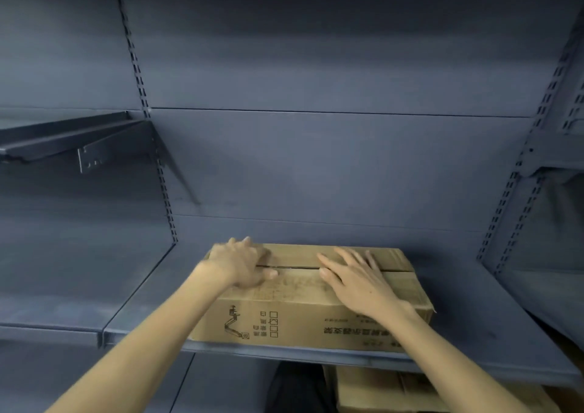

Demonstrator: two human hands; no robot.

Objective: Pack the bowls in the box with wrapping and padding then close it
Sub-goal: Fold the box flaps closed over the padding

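You face a dark grey metal rack with slotted uprights [139, 74] and a plain back panel [316, 166]. The shelf [142, 302] before you carries the box [300, 314], set near the front edge, a little right of centre. Its top flaps are folded down and meet along a seam [294, 267] that shows a thin dark gap; its front face bears upside-down print and a small drawing.

Your left hand [240, 264] rests on the box's far left part, fingers [249, 245] loosely bent over the far flap, thumb lying by the seam; it grasps nothing. Your right hand [357, 280] lies flat on the right half, its fingers [350, 257] straight and spread across the seam, pressing down, released.

A smaller shelf [63, 137] juts out on a bracket at upper left. Below your shelf another carton [379, 390] shows in part. No bowls can be seen.
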